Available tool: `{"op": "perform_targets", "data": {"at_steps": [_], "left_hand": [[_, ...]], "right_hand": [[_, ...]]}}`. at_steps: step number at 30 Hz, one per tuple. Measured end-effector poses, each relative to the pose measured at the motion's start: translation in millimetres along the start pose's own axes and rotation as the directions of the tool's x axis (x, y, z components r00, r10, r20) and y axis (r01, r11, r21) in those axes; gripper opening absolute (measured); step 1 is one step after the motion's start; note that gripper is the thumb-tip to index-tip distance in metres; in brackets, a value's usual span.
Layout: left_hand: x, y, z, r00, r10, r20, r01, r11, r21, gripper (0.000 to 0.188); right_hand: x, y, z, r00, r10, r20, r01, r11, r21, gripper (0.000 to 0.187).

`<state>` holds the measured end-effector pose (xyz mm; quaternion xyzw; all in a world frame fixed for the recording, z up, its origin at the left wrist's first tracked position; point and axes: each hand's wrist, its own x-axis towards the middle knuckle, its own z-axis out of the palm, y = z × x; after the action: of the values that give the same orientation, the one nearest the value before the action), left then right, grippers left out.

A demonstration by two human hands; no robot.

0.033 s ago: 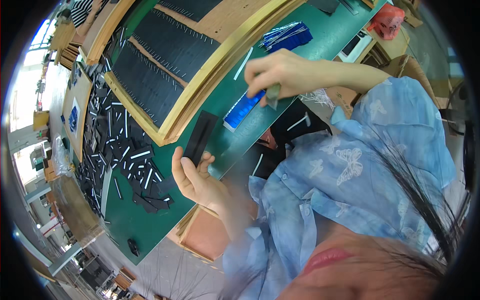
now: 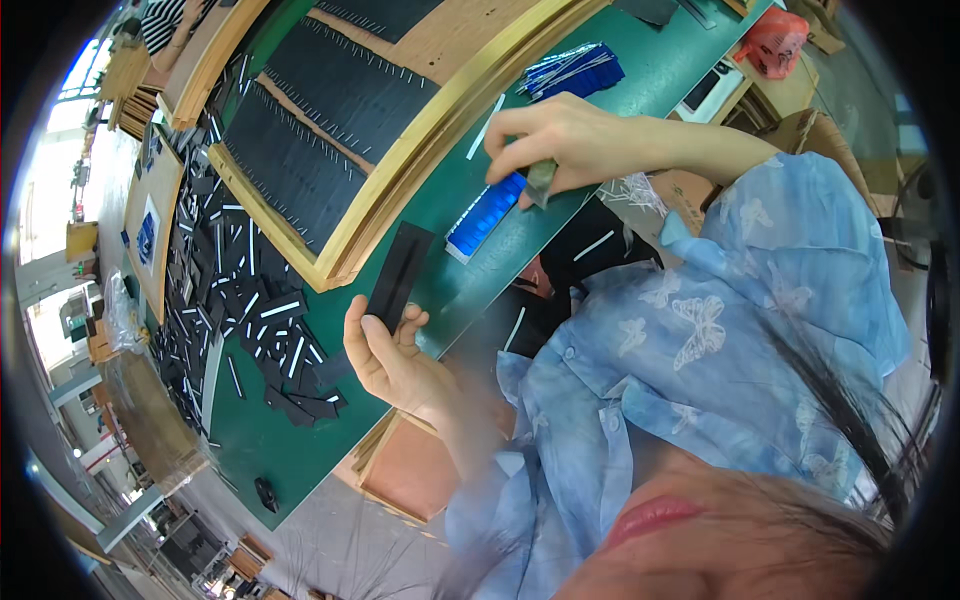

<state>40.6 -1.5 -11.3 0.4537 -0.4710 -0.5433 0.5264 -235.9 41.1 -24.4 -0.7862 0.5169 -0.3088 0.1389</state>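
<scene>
My left hand (image 2: pixel 400 365) pinches a flat black rectangular piece (image 2: pixel 402 268) between thumb and fingers, holding it tilted above the table edge. My right hand (image 2: pixel 560 145) is closed, its thumb and forefinger curled near the upper end of a blue sheet (image 2: pixel 485 218) with a white edge. A small olive-green piece (image 2: pixel 541 176) sticks out beneath its fingers; its kind is unclear. The blue sheet lies on the green table (image 2: pixel 265 445). Whether my right fingertips hold something thin, I cannot make out.
A wooden frame (image 2: pixel 345 255) beyond my hands holds black pieces in rows. Loose black pieces (image 2: pixel 255 310) with white strips pile up at the left. More blue sheets (image 2: pixel 572 72) lie at the far right. White strips (image 2: pixel 595 245) rest on dark cloth over my lap.
My right hand has risen slightly and shifted a little away from the blue sheet. A white strip over my lap looks slightly moved. The left hand stays put with the black piece.
</scene>
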Motion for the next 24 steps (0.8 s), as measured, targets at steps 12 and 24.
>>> {"op": "perform_targets", "data": {"at_steps": [12, 24], "left_hand": [[-1.7, -3.5, -6.8, 1.0, -0.023, -0.006, 0.023, 1.0, -0.021, 0.045], [-13.8, -2.1, 32.3, 0.966, -0.141, 0.217, 0.173, 0.975, -0.136, 0.067]], "right_hand": [[0.0, -3.9, -3.4, 0.999, 0.039, -0.004, -0.039, 0.999, -0.034, 0.037], [11.3, -36.9, -16.1, 0.99, -0.091, -0.109, 0.106, 0.984, 0.146, 0.031]]}}
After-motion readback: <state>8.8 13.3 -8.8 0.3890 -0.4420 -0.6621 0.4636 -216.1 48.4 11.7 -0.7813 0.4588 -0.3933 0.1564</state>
